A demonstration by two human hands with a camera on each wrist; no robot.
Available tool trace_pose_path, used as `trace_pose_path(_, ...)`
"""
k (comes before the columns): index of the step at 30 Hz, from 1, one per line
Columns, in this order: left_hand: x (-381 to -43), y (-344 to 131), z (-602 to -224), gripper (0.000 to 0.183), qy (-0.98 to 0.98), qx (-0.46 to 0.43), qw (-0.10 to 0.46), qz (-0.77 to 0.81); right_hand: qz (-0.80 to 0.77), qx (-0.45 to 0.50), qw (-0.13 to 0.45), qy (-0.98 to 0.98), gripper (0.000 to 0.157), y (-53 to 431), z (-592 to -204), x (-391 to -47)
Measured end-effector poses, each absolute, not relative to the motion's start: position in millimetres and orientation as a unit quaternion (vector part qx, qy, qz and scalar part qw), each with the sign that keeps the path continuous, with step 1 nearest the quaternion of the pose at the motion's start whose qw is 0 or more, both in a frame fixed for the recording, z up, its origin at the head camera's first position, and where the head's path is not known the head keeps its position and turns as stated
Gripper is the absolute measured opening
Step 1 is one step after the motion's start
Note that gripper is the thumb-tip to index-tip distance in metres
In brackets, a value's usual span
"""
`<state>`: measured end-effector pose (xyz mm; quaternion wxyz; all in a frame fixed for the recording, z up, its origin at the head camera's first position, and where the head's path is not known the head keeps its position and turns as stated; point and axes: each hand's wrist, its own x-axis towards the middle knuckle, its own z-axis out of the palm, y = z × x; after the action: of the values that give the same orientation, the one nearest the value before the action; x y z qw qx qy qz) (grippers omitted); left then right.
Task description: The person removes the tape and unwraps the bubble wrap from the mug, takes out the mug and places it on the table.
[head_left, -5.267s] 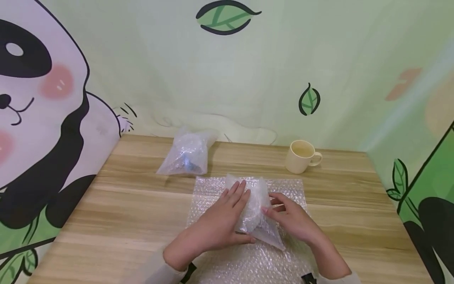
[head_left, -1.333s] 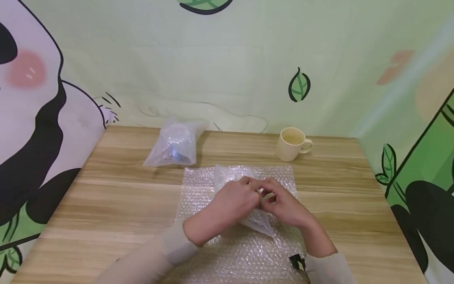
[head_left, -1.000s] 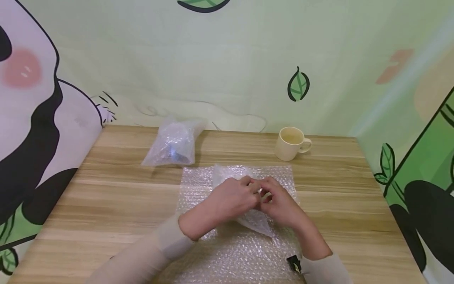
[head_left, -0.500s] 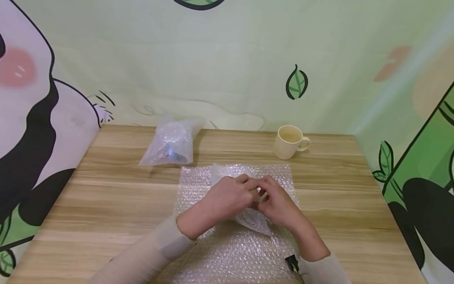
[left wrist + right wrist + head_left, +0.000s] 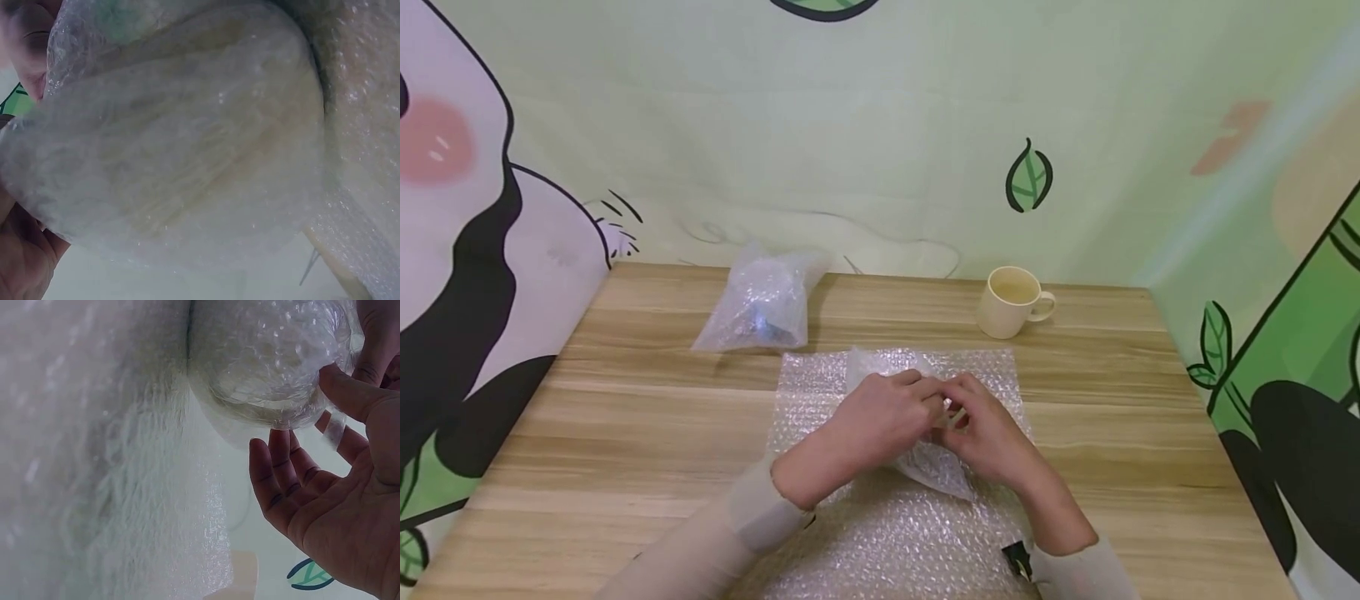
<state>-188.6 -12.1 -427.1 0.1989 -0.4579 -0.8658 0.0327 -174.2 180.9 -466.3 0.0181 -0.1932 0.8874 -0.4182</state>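
Note:
A bubble-wrapped bundle (image 5: 934,471) sits on a flat sheet of bubble wrap (image 5: 887,542); its contents are blurred. My left hand (image 5: 887,417) lies over its top with curled fingers, their tips hidden in the head view. My right hand (image 5: 988,433) holds the bundle's right side. In the right wrist view, its thumb (image 5: 350,394) presses the wrap and its bent fingers (image 5: 281,475) lie below. A short clear strip (image 5: 335,430), perhaps tape, hangs by these fingers. The left wrist view shows the bundle's pale side (image 5: 187,137) close up.
A second bubble-wrapped parcel (image 5: 767,300), bluish inside, stands at the back left of the wooden table (image 5: 647,417). At the back right is a cream mug (image 5: 1007,308) with its handle to the right. A printed cloth backdrop (image 5: 880,150) rises behind the table.
Several seconds ago my left hand lay flat on the bundle with straight fingers; now they are curled beside my right hand. Over the last second both hands stay nearly still, and the view shifts slightly.

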Motion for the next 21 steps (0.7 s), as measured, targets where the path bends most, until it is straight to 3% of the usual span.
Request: trace_pose_path(21,-182,-32,-425,0.017,-0.889,-0.408,0.108,-0.177,-0.42,-0.206,0.034,0.883,0.069,183,-463,-174)
